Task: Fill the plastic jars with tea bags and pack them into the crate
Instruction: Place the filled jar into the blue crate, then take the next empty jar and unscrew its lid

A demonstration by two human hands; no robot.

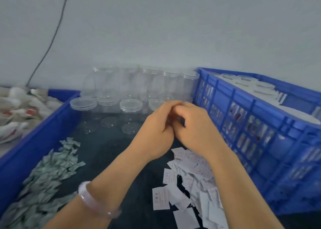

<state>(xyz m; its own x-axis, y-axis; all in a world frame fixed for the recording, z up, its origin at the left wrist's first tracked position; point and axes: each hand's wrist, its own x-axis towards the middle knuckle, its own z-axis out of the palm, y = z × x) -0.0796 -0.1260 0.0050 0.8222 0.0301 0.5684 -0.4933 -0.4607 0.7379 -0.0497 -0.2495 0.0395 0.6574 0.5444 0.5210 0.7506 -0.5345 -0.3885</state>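
Observation:
My left hand [156, 124] and my right hand [194, 124] meet above the dark table, fingers curled and touching each other. Whatever lies between them is hidden. Just behind them stand several clear plastic jars [131, 107] with lids, and a second row of jars [152, 79] lines the wall. On the right, the blue crate [260, 124] holds lidded jars [246, 83], with filled jars showing through its slots. Below my right forearm lies a pile of white tea bags [189, 175]. A pile of pale green sachets [48, 173] sits at the lower left.
A blue bin [43, 124] at the left holds white and red packets [17, 110]. A dark cable [52, 37] runs down the grey wall. A pale bracelet [93, 201] is on my left wrist.

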